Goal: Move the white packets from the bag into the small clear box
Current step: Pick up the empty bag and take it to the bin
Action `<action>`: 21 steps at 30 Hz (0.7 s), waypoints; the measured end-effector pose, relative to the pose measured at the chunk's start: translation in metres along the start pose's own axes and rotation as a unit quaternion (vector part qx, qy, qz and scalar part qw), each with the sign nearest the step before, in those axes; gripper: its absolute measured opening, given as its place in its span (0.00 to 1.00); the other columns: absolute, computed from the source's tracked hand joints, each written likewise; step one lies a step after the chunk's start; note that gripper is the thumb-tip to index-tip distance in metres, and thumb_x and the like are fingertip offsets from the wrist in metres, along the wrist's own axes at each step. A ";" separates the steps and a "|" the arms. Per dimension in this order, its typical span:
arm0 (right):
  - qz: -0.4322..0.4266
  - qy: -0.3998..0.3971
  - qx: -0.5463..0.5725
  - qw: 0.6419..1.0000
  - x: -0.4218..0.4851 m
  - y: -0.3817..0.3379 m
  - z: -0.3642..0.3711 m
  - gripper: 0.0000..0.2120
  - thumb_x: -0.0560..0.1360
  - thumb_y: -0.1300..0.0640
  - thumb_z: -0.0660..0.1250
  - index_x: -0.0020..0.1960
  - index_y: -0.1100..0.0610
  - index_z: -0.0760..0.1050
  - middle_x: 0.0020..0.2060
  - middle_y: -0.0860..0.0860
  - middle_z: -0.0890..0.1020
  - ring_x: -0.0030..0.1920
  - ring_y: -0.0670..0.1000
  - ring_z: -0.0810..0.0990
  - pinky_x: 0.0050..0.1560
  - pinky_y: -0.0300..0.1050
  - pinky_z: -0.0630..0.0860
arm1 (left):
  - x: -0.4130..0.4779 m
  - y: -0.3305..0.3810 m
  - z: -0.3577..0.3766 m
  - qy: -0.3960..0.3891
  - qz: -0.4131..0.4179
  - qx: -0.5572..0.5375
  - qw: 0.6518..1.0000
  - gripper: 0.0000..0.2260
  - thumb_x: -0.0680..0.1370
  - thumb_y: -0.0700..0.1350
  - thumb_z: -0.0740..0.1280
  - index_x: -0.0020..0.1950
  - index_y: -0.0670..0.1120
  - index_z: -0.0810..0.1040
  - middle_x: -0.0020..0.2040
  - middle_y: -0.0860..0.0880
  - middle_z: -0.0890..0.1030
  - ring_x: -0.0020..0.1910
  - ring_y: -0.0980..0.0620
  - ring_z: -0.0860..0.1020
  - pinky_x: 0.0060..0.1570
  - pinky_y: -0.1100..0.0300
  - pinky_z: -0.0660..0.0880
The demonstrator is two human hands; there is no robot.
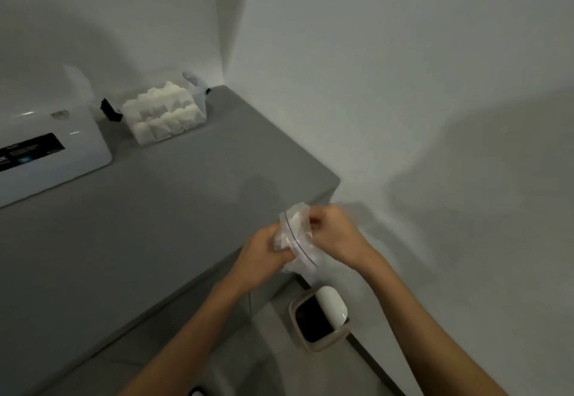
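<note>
Packets (161, 112) are filling the box (202, 109), far left on the tabletop (155, 209). At the near right corner the left hand (264, 252) is gripping the bag (295, 237) while the right hand (335, 227) is pinching its mouth, likely to spread it open.

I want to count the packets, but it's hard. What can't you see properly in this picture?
Head view only:
Bag: crumpled plastic, blur, and the left hand and right hand gripping it hide what is left inside.
Small clear box: far off; its white packets are too small to count.
White machine: cut off by the left edge; label too blurred to read.
Bin: its inside is too dark to tell.
</note>
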State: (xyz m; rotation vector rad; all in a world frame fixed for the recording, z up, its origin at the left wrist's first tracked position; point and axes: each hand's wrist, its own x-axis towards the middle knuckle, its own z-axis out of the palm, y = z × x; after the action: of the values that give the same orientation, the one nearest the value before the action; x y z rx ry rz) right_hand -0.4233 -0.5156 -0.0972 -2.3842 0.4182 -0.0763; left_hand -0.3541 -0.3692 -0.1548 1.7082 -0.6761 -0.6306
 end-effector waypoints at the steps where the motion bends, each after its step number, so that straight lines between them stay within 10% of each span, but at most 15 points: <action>1: 0.007 0.038 -0.020 0.999 -0.004 0.013 -0.008 0.06 0.71 0.65 0.66 0.38 0.56 0.77 0.36 0.51 0.83 0.40 0.52 0.81 0.44 0.46 0.76 | 0.005 -0.004 0.013 0.001 -0.008 0.016 1.000 0.12 0.65 0.48 0.70 0.48 0.56 0.81 0.42 0.53 0.84 0.42 0.57 0.81 0.43 0.59 0.79; 6: -0.004 0.033 0.098 0.995 -0.026 0.082 -0.022 0.17 0.77 0.55 0.67 0.64 0.44 0.74 0.58 0.45 0.77 0.56 0.44 0.77 0.57 0.32 0.72 | 0.026 -0.044 0.070 -0.028 -0.062 0.087 0.994 0.12 0.69 0.43 0.68 0.49 0.56 0.79 0.41 0.55 0.83 0.40 0.59 0.80 0.41 0.67 0.76; 11: 0.013 -0.052 0.099 0.994 -0.033 0.168 0.044 0.16 0.76 0.61 0.67 0.62 0.50 0.79 0.58 0.48 0.82 0.50 0.45 0.80 0.54 0.32 0.75 | 0.043 -0.112 0.123 0.022 -0.182 -0.069 0.981 0.10 0.75 0.35 0.68 0.50 0.49 0.74 0.45 0.49 0.79 0.39 0.55 0.77 0.32 0.67 0.75; 18: 0.110 -0.027 0.025 0.993 -0.036 0.281 0.158 0.11 0.77 0.64 0.64 0.55 0.56 0.80 0.51 0.54 0.80 0.45 0.49 0.76 0.45 0.26 0.70 | 0.047 -0.248 0.185 0.027 -0.347 -0.372 0.860 0.27 0.62 0.32 0.62 0.61 0.31 0.72 0.55 0.31 0.78 0.51 0.39 0.79 0.47 0.51 0.79; 21: 0.131 -0.048 -0.038 0.989 -0.036 0.317 0.215 0.11 0.79 0.59 0.60 0.58 0.54 0.78 0.53 0.57 0.75 0.52 0.56 0.74 0.53 0.44 0.72 | 0.047 -0.306 0.204 0.081 -0.418 -0.351 0.834 0.33 0.63 0.30 0.68 0.68 0.36 0.65 0.59 0.32 0.76 0.55 0.39 0.79 0.41 0.53 0.82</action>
State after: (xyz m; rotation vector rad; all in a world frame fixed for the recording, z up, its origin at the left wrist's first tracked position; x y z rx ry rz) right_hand -0.5089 -0.5885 -0.4647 -2.3734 0.6948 0.1767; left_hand -0.4320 -0.4780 -0.5002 1.2539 0.4639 -1.1455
